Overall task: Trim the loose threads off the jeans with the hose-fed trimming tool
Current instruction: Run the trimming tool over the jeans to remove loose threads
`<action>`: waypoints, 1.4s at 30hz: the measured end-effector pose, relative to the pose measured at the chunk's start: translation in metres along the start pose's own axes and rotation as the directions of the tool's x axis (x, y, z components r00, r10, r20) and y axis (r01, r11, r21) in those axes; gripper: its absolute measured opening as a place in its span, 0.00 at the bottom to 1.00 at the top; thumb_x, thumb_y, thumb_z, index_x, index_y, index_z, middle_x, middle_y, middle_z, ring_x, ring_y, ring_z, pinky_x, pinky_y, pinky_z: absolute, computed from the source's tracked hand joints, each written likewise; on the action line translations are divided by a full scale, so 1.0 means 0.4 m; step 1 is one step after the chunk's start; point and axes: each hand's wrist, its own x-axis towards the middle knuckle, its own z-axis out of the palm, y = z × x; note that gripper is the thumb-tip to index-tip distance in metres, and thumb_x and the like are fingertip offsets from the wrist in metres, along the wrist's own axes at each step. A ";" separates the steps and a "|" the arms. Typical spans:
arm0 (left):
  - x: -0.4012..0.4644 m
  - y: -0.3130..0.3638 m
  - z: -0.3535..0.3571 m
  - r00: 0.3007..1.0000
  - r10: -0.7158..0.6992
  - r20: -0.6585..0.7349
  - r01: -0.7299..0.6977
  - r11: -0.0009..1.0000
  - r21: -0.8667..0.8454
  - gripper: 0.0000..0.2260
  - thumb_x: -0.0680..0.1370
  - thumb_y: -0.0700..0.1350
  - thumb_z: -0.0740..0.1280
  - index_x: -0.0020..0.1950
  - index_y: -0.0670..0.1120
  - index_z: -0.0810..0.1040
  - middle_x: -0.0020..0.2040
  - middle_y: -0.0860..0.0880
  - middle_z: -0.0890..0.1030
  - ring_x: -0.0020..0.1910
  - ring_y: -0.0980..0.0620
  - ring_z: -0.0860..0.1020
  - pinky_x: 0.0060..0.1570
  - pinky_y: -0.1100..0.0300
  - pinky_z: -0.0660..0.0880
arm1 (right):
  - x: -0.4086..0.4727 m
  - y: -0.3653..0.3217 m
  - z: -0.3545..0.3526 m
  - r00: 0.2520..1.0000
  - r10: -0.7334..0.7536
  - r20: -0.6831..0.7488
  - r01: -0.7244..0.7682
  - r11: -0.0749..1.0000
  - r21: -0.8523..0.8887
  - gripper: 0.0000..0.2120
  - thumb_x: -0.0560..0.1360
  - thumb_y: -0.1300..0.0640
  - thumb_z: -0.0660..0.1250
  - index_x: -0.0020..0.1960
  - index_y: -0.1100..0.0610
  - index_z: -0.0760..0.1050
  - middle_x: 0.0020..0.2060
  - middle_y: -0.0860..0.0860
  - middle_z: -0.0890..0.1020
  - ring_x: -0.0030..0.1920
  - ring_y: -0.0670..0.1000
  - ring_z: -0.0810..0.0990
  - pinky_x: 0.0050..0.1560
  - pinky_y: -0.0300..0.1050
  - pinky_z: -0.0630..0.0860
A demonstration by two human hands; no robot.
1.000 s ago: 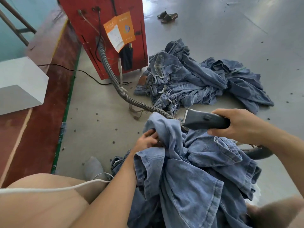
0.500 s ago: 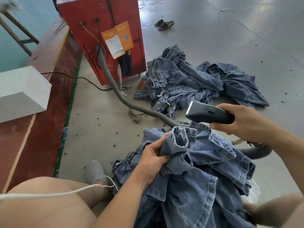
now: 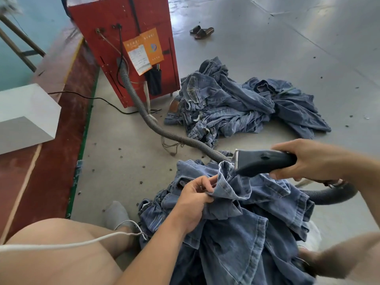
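Left hand point(image 3: 193, 199) pinches a jeans point(image 3: 236, 219) hem; right hand point(image 3: 312, 159) grips the trimmer point(image 3: 261, 162), blade just beside that pinch. Trimming looks underway, with plenty left.

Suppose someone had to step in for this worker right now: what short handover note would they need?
Left hand: pinches a folded hem of the jeans on the lap.
Right hand: grips the trimming tool, its blade edge right at that raised hem.
The hose runs back to the red machine.
Done: cannot tell how much of this pair is trimmed.
Left: finish this hem, then check the rest. A pile of jeans lies on the floor.
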 end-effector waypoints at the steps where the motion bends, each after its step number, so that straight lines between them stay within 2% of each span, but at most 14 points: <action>1: -0.003 -0.002 0.002 0.999 -0.017 0.028 0.019 0.998 -0.059 0.24 0.69 0.18 0.55 0.31 0.46 0.75 0.56 0.45 0.86 0.57 0.47 0.84 0.50 0.56 0.81 | 0.002 -0.007 0.005 0.999 0.006 0.043 -0.005 1.000 -0.011 0.11 0.73 0.43 0.77 0.53 0.41 0.80 0.38 0.44 0.84 0.36 0.46 0.84 0.37 0.37 0.78; 6: -0.013 0.033 0.013 0.964 -0.130 0.232 0.208 0.913 -0.352 0.12 0.79 0.43 0.63 0.52 0.39 0.85 0.54 0.39 0.84 0.57 0.41 0.81 0.62 0.45 0.77 | 0.036 -0.042 0.042 0.999 -0.016 -0.037 0.012 0.993 -0.117 0.08 0.74 0.46 0.76 0.49 0.41 0.78 0.39 0.37 0.81 0.37 0.40 0.79 0.35 0.34 0.70; 9: -0.004 0.035 0.024 0.963 -0.266 0.045 0.269 0.960 -0.079 0.20 0.78 0.49 0.74 0.62 0.35 0.80 0.57 0.36 0.84 0.55 0.41 0.83 0.58 0.48 0.80 | 0.047 -0.043 0.039 0.988 -0.022 -0.155 0.008 0.996 -0.091 0.09 0.74 0.44 0.76 0.50 0.39 0.78 0.40 0.34 0.81 0.39 0.38 0.79 0.36 0.36 0.68; 13: -0.001 0.024 0.054 0.997 -0.052 -0.054 0.070 0.910 0.409 0.07 0.73 0.37 0.78 0.51 0.42 0.86 0.49 0.45 0.88 0.49 0.52 0.85 0.51 0.59 0.81 | 0.039 -0.023 0.007 0.968 -0.035 -0.248 0.043 0.999 0.025 0.11 0.73 0.43 0.76 0.53 0.37 0.77 0.37 0.39 0.83 0.34 0.43 0.81 0.39 0.42 0.73; 16: 0.004 0.017 0.081 0.925 0.365 -0.103 -0.205 0.709 0.675 0.11 0.72 0.33 0.76 0.43 0.49 0.85 0.42 0.56 0.86 0.42 0.61 0.83 0.45 0.69 0.76 | 0.030 -0.011 -0.007 0.966 -0.039 -0.256 0.054 0.997 0.049 0.12 0.73 0.40 0.76 0.54 0.37 0.77 0.36 0.42 0.83 0.32 0.45 0.83 0.39 0.44 0.76; 20: 0.019 -0.011 0.072 0.534 0.833 0.146 -0.430 0.119 0.895 0.09 0.75 0.34 0.71 0.41 0.47 0.77 0.40 0.56 0.75 0.41 0.57 0.71 0.46 0.70 0.68 | 0.025 -0.016 0.010 0.979 -0.041 -0.198 0.043 0.999 0.010 0.11 0.73 0.43 0.77 0.52 0.35 0.77 0.37 0.38 0.83 0.34 0.42 0.81 0.35 0.34 0.72; 24: -0.004 -0.092 0.023 0.693 0.586 0.420 -0.446 -0.109 0.889 0.06 0.69 0.36 0.77 0.41 0.44 0.83 0.45 0.50 0.83 0.45 0.47 0.79 0.51 0.52 0.77 | 0.031 -0.011 0.032 0.989 0.000 -0.150 -0.012 0.997 -0.079 0.09 0.74 0.45 0.77 0.49 0.38 0.77 0.39 0.32 0.81 0.39 0.37 0.79 0.38 0.37 0.68; 28: -0.041 -0.110 0.031 0.883 0.417 0.215 -0.370 0.339 0.865 0.13 0.78 0.51 0.66 0.44 0.47 0.89 0.55 0.57 0.85 0.62 0.57 0.75 0.67 0.61 0.70 | 0.033 0.005 0.032 0.991 0.052 -0.121 -0.067 0.990 -0.121 0.08 0.75 0.44 0.76 0.50 0.39 0.78 0.40 0.30 0.80 0.39 0.35 0.78 0.39 0.39 0.69; 30: -0.032 -0.090 0.027 0.900 0.433 0.053 -0.263 0.443 0.857 0.10 0.80 0.49 0.67 0.50 0.48 0.88 0.58 0.57 0.83 0.64 0.62 0.72 0.67 0.60 0.70 | 0.031 0.008 0.032 0.991 0.052 -0.123 -0.067 0.990 -0.123 0.08 0.75 0.44 0.76 0.48 0.40 0.78 0.39 0.31 0.80 0.39 0.36 0.78 0.39 0.40 0.70; 33: -0.023 -0.075 0.012 0.953 0.294 -0.077 0.016 0.203 0.979 0.23 0.74 0.58 0.74 0.65 0.50 0.75 0.62 0.54 0.73 0.65 0.53 0.66 0.68 0.56 0.67 | 0.033 -0.001 0.036 0.992 0.046 -0.119 -0.062 0.989 -0.132 0.08 0.75 0.45 0.76 0.49 0.41 0.78 0.39 0.32 0.80 0.39 0.37 0.78 0.39 0.41 0.70; 35: -0.019 -0.069 0.002 0.965 0.231 -0.122 0.125 0.003 0.992 0.23 0.73 0.66 0.71 0.62 0.55 0.76 0.59 0.57 0.73 0.62 0.51 0.67 0.63 0.54 0.68 | 0.033 -0.011 0.040 0.993 0.042 -0.109 -0.057 0.989 -0.135 0.08 0.75 0.45 0.76 0.49 0.41 0.78 0.39 0.33 0.80 0.39 0.37 0.78 0.39 0.42 0.70; 36: -0.017 -0.060 0.003 0.961 0.260 -0.098 0.095 0.024 0.995 0.17 0.74 0.65 0.70 0.57 0.56 0.79 0.54 0.58 0.75 0.57 0.52 0.70 0.58 0.54 0.70 | 0.033 -0.014 0.041 0.994 0.039 -0.106 -0.054 0.989 -0.138 0.08 0.75 0.45 0.76 0.49 0.40 0.78 0.39 0.33 0.80 0.39 0.38 0.79 0.39 0.42 0.70; 40: 0.004 -0.023 0.009 0.892 0.395 -0.220 -0.070 0.601 0.796 0.09 0.81 0.52 0.70 0.45 0.53 0.87 0.38 0.62 0.84 0.40 0.63 0.81 0.42 0.68 0.74 | 0.025 -0.022 0.035 0.991 0.007 -0.135 -0.024 0.991 -0.129 0.08 0.75 0.44 0.76 0.49 0.40 0.78 0.39 0.35 0.81 0.39 0.39 0.79 0.38 0.41 0.70; 42: 0.008 -0.012 0.018 0.871 0.403 -0.281 -0.115 0.723 0.681 0.09 0.82 0.52 0.69 0.48 0.53 0.88 0.41 0.61 0.86 0.43 0.64 0.83 0.44 0.69 0.77 | 0.014 -0.025 0.024 0.991 -0.021 -0.133 0.010 0.996 -0.084 0.08 0.74 0.43 0.77 0.49 0.39 0.78 0.38 0.38 0.82 0.38 0.41 0.80 0.37 0.40 0.72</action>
